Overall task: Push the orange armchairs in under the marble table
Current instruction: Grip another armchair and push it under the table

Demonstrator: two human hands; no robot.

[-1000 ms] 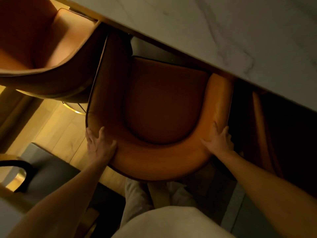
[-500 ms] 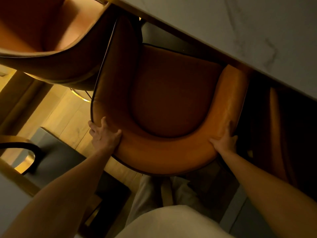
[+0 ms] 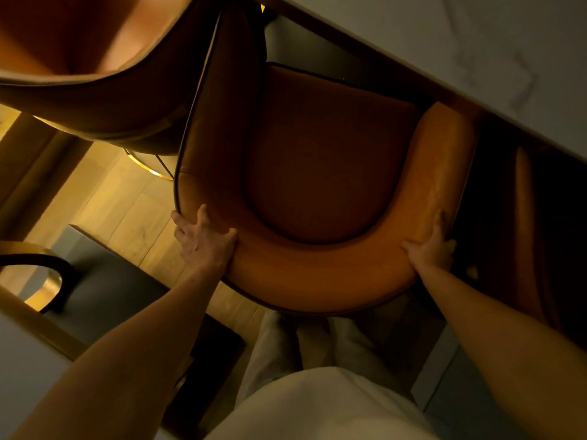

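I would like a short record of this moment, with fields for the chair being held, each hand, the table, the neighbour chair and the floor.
chair held: orange armchair, seen from above, most of its seat outside the table's edge
left hand: left hand grips the curved backrest rim, left side
right hand: right hand grips the same rim, right side
table: marble table, edge close to the chair's front
neighbour: second orange armchair, close on the left
floor: wooden floor

One head-worn view looks steeply down from just behind the armchair, close over its curved back, rolled so the table edge crosses the upper right corner diagonally, with floor showing at left.
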